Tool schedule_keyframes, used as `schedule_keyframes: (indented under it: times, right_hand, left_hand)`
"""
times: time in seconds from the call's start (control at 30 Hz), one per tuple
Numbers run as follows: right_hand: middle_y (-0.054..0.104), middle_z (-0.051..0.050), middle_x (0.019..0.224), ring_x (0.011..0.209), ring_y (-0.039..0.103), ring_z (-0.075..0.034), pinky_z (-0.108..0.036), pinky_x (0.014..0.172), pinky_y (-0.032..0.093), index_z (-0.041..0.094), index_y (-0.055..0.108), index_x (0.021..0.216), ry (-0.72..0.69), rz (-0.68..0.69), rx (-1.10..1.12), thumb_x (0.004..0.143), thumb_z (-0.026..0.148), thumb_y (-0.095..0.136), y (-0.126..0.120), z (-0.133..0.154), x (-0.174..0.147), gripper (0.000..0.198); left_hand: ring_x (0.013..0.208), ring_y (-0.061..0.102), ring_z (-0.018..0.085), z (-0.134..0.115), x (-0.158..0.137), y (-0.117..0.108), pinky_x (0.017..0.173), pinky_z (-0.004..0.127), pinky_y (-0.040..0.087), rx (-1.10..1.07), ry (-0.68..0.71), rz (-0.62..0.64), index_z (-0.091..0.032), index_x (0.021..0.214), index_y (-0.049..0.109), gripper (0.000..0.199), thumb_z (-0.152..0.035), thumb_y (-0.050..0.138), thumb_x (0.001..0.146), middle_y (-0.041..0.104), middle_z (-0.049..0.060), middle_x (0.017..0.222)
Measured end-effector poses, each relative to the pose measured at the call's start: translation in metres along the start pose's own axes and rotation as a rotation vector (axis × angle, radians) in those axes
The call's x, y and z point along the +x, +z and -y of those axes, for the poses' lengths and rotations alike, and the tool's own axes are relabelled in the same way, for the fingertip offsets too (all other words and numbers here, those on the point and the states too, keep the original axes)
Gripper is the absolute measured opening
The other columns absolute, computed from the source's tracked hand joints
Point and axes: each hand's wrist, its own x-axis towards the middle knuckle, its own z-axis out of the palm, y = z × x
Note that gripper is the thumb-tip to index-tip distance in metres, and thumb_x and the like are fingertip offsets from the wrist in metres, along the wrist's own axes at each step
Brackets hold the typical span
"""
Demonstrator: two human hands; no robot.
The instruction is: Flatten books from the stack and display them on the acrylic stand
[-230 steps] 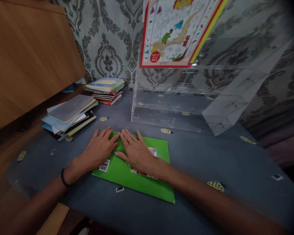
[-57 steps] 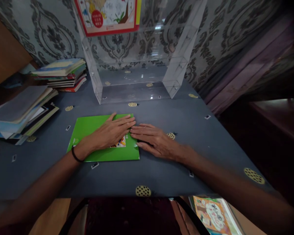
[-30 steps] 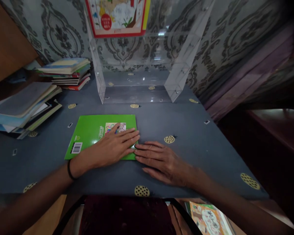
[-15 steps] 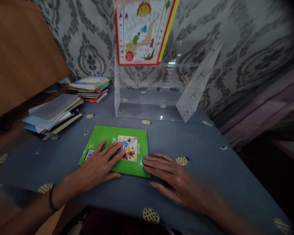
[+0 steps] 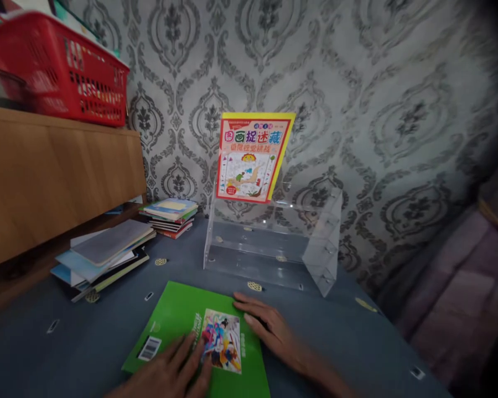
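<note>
Spreads left grip [image 5: 174, 373] on green book [image 5: 182, 309] in front of the clear rack [image 5: 324, 243]; rests right grip [image 5: 276, 334], unclamped, at the rack-side corner. Looks light, bendy, slippery (glossy cover!): best pinched by opposite edges.

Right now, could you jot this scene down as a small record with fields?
Left hand: fingers spread over the green book
Right hand: fingertips at the green book's far right corner
Transparent rack: behind the green book, bearing a red-bordered book
At left: nearer book stack, farther book stack
Red basket: on the wooden cabinet
</note>
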Motion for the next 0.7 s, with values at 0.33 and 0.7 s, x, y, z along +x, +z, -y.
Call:
schedule_keyframes:
  times: [0.33,0.7]
  right_hand:
    - [0.072,-0.011,0.129,0.123,0.065,-0.03,-0.052,0.108,0.05,0.024,0.071,0.13,0.088,-0.101,0.405,0.104,0.064,0.029,-0.006,-0.019,0.006,0.063]
    - [0.079,-0.006,0.1,0.093,0.073,-0.025,-0.04,0.087,0.059,0.023,0.076,0.103,0.167,-0.359,0.682,0.075,0.058,0.082,-0.017,0.032,0.022,0.045]
  left_hand:
    - [0.058,0.063,0.014,0.05,0.042,-0.045,0.049,0.025,0.042,-0.219,-0.241,-0.058,-0.018,0.095,0.056,0.035,-0.025,0.025,0.11,0.065,0.0,0.069]
    - [0.052,0.044,0.012,0.124,0.091,-0.093,0.052,0.024,0.029,-0.434,-0.525,0.076,-0.021,0.085,0.05,0.044,-0.047,0.023,0.107,0.047,-0.004,0.06]
